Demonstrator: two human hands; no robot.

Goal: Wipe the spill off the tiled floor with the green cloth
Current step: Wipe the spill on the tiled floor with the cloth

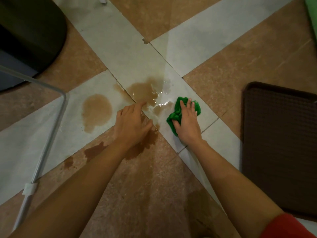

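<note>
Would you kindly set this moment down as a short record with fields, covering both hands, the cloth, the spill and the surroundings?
right hand: presses flat on the green cloth
green cloth: bunched, on a pale tile
left hand: holds nothing, fingers spread over the wet floor
spill: brown puddles, mostly left of the cloth, not yet wiped
tiled floor: pale and tan tiles
surroundings: brown mat at right, metal tube at left

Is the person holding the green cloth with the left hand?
No, the green cloth lies under the right hand, while the left hand holds nothing beside the brown spill.
</note>
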